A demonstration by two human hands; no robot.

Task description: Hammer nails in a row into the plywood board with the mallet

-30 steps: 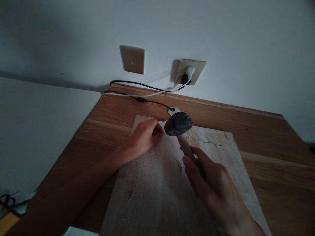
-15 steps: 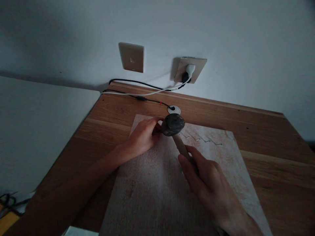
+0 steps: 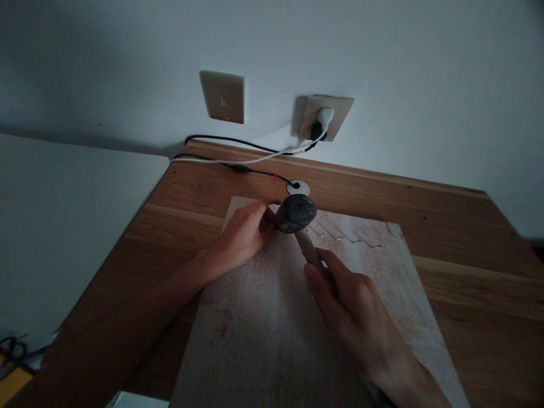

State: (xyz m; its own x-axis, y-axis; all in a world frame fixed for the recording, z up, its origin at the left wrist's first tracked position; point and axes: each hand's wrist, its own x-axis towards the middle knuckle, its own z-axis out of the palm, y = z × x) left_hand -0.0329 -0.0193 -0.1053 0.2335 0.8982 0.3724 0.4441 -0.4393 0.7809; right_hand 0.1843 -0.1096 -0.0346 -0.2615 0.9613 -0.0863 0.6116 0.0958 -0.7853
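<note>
My right hand (image 3: 361,317) is wrapped around the wooden handle of a mallet (image 3: 296,214), whose dark, rounded head hangs over the far part of a pale, worn board (image 3: 255,317). Just left of that head, my left hand (image 3: 244,232) rests near the board's far left edge. Its thumb and fingers are curled together, their tips partly behind the mallet head, so what they pinch is hidden. Several thin nails (image 3: 355,241) stand in a row on the board, right of the mallet head, casting thin shadows or leaning; which of these I cannot tell.
Beneath the board is a brown wooden desk (image 3: 467,272) against a white wall. Black and white cables (image 3: 238,161) run along its back to a wall socket (image 3: 326,116) and a round cable hole (image 3: 298,187). A white panel (image 3: 76,226) borders the left side.
The view has shifted slightly, so everything sits a little further left and up. Both hands and the mallet keep nearly the same pose over the board.
</note>
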